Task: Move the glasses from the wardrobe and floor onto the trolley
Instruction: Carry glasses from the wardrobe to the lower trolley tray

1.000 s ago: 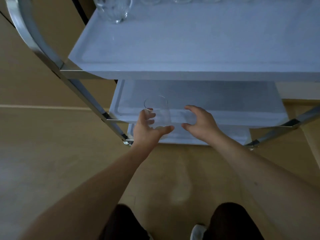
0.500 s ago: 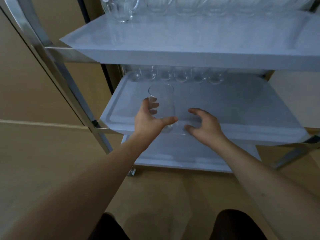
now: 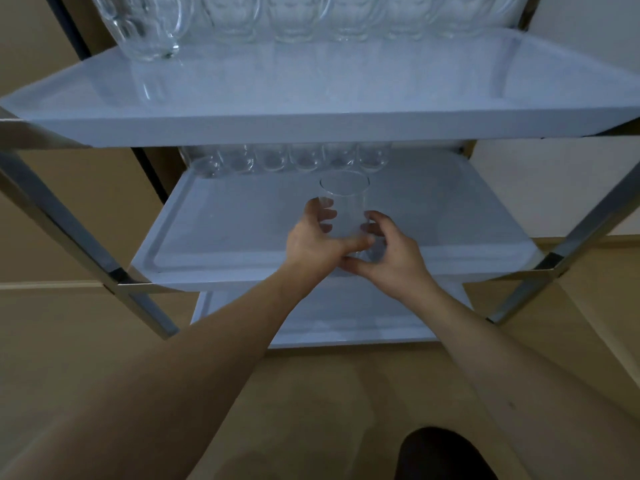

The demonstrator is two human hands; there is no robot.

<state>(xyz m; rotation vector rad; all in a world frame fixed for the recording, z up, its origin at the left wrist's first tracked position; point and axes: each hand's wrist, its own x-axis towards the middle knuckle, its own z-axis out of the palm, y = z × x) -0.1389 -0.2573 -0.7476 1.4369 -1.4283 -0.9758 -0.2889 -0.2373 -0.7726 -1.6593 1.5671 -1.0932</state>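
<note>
A clear tall glass (image 3: 346,209) stands upright over the front of the trolley's middle shelf (image 3: 225,230). My left hand (image 3: 318,240) wraps around its left side and my right hand (image 3: 394,254) holds its lower right side; both grip the same glass. Whether its base touches the shelf is hidden by my fingers. A row of several clear glasses (image 3: 294,161) lines the back of the middle shelf. More glasses (image 3: 149,26) stand along the back of the top shelf (image 3: 311,91).
The trolley has white shelves and a chrome frame (image 3: 79,244) with slanted legs on both sides. A lower shelf (image 3: 346,320) shows under my wrists. Beige wooden floor lies around, with wardrobe panels behind. My dark-clothed knee (image 3: 446,455) is at the bottom.
The view has moved closer to the trolley. The glass has gone further in over the middle shelf, and my right hand, open before, has closed onto its lower side.
</note>
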